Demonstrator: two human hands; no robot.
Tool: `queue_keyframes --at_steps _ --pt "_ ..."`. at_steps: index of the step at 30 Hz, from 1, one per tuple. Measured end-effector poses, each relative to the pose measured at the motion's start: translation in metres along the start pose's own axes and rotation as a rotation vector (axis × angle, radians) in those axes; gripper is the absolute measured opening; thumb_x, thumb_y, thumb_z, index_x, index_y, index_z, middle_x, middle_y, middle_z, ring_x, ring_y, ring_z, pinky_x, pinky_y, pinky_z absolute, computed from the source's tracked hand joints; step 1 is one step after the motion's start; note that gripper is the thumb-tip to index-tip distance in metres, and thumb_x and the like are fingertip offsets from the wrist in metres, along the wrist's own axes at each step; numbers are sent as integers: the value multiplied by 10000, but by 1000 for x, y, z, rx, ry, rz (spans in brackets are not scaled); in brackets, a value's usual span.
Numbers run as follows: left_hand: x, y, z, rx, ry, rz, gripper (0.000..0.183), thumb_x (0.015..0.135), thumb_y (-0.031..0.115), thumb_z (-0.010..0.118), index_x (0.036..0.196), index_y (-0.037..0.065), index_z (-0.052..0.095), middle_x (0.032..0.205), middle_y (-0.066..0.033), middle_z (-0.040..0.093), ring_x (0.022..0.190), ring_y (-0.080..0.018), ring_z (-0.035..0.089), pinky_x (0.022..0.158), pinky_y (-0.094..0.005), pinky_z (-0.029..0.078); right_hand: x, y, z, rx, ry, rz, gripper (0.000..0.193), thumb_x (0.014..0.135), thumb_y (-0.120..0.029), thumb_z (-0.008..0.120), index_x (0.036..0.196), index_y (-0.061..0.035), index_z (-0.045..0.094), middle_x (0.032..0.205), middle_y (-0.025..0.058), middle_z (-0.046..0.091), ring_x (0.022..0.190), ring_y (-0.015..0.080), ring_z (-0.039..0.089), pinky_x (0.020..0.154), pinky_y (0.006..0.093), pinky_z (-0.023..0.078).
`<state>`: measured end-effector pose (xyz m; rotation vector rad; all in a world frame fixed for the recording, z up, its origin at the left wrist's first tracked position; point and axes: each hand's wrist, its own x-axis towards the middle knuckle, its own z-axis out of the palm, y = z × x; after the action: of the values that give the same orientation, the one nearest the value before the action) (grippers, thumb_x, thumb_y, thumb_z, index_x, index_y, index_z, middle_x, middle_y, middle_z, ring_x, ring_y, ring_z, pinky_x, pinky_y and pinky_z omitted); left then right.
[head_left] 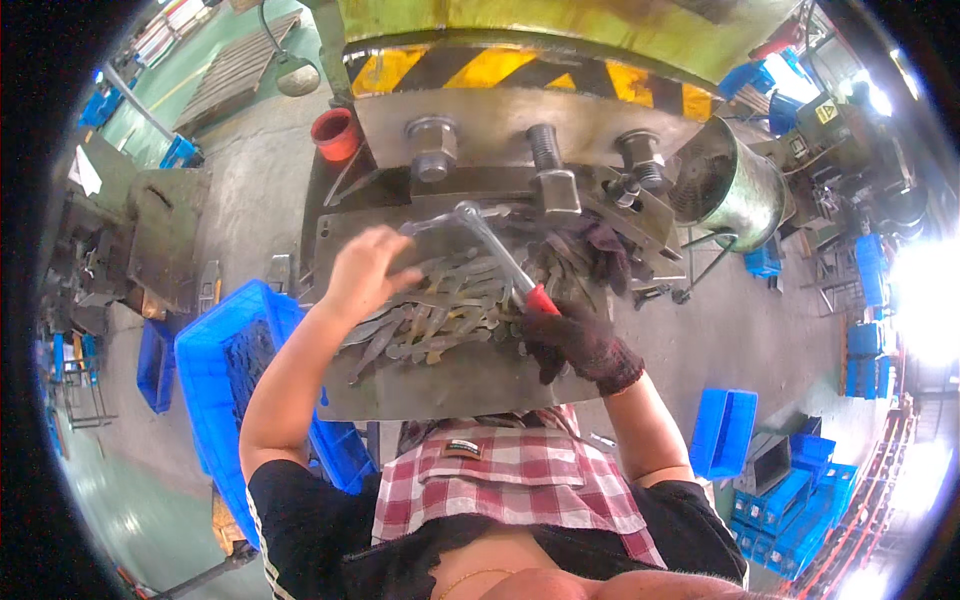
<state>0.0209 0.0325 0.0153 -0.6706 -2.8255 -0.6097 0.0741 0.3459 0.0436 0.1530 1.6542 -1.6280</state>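
My bare left hand (368,270) is over the left of the metal work table (470,395), fingers apart. Its fingertips are close to one end of a long flat metal piece (430,222); contact between them is hard to tell. My right hand (585,348), in a dark knitted glove, is closed round the red handle of a metal hand tool (500,255). The tool's shaft slants away to the left, and its round head lies at the flat piece. Several loose flat metal pieces (450,310) lie heaped between my hands.
A press with a striped yellow-black beam (530,72) and large bolts (433,150) stands just beyond the table. A dark cloth or glove (607,250) lies at the heap's right. There is a red cup (336,134) at back left, a blue crate (215,350) at left, and a fan (735,185) at right.
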Motion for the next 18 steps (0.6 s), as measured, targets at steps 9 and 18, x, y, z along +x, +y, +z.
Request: queue_keyframes --at_steps 9,18 --pt "11 -9 2 23 -454 -106 173 839 216 630 861 48 598 801 -192 623 815 -405 601 694 -504 453 2 3 -9 -11 247 -41 321 858 -338 668 995 -47 667 737 8 597 579 101 558 494 247 453" --pt "119 -23 -21 51 126 41 175 898 215 582 1015 101 646 899 -142 671 837 -343 642 723 -413 504 -4 -8 -18 92 419 -112 301 837 -334 674 943 -53 663 747 -4 593 630 92 542 547 234 425"
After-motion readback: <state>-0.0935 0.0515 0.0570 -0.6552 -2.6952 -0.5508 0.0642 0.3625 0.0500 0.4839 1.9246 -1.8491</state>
